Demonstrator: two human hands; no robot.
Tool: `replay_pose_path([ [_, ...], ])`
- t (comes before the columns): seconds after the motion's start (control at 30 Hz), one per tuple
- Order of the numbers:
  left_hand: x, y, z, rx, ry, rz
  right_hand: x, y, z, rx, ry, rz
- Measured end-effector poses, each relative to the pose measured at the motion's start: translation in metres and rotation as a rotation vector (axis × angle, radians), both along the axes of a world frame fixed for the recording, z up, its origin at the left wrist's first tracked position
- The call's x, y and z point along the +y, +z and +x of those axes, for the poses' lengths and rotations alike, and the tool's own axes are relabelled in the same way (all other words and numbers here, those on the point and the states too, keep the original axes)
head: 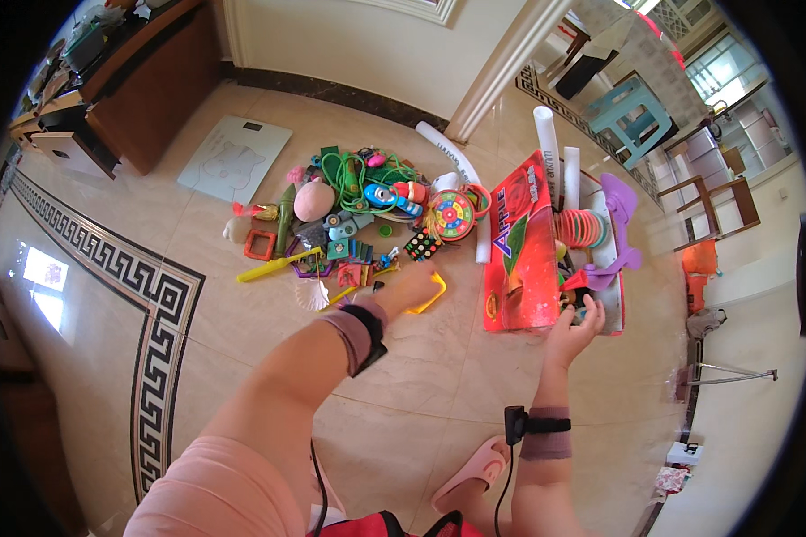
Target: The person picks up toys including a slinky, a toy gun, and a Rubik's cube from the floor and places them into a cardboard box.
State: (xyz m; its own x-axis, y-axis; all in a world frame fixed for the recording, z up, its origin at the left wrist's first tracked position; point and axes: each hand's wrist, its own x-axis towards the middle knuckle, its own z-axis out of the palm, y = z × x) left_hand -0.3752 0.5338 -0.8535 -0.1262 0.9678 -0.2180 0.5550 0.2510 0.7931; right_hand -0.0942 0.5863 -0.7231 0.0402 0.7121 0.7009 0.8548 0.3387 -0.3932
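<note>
My left hand (413,290) is over the near edge of a heap of toys on the tiled floor, its fingers on a yellow plastic frame (436,299). To the right stands a red cardboard apple box (520,268), with my right hand (581,329) at its near edge, fingers spread and curved. Inside the box show a coil spring toy (577,228), a purple plastic piece (621,201) and white foam tubes (571,178). The heap holds a round dartboard toy (451,215), a blue toy (386,197), a pink ball (314,200) and a white seashell (311,294).
A bathroom scale (235,158) lies behind the heap to the left, near a brown wooden cabinet (158,87). A curved white foam tube (446,148) lies between heap and door frame. Blue plastic stools (635,121) stand at the back right. My slippered foot (473,473) is below.
</note>
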Motion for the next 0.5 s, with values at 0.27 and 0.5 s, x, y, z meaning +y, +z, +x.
replay_pose_path([
  [0.27,-0.033,-0.010,-0.063,0.245,-0.262,-0.347,-0.085,-0.072,-0.102,-0.237,0.682,-0.238],
  [0.5,-0.047,0.033,-0.040,0.426,-0.489,-0.538,-0.117,-0.167,-0.134,-0.372,0.759,-0.692],
])
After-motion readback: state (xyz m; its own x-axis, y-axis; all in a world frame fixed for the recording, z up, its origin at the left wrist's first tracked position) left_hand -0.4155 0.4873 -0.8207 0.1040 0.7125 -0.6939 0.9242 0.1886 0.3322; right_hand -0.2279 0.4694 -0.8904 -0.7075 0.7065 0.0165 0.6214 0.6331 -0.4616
